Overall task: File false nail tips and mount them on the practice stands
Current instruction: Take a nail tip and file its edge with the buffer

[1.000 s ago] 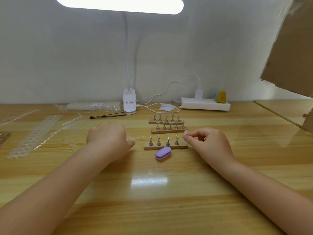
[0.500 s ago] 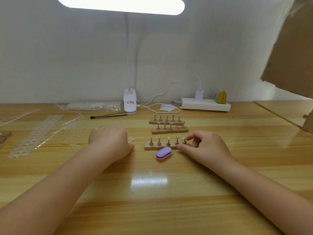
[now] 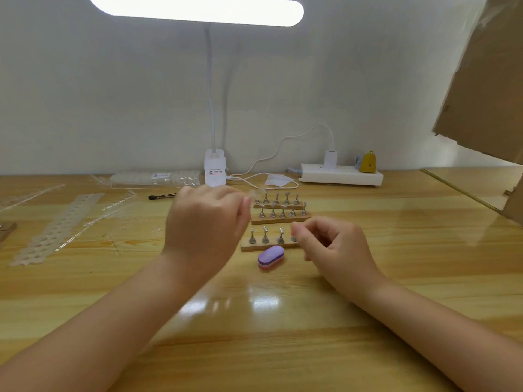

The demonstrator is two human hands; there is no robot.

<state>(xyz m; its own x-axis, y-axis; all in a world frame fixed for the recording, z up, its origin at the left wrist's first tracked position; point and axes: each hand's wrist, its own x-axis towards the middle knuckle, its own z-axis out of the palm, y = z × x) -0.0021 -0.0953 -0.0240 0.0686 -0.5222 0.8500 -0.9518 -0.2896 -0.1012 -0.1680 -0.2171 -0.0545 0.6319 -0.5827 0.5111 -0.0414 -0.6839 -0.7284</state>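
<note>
**Mounting a tip on the nearest stand**

Right hand curled at the right end of the nearest wooden strip of metal practice stands; fingertips look pinched, contents too blurred to tell. Left hand raised, blurred, fingers curled, apparently pinching a clear false nail tip. Purple oval nail buffer lies just before the strip. Judgement: seat each tip squarely on its peg, press lightly, steady the strip.
</note>
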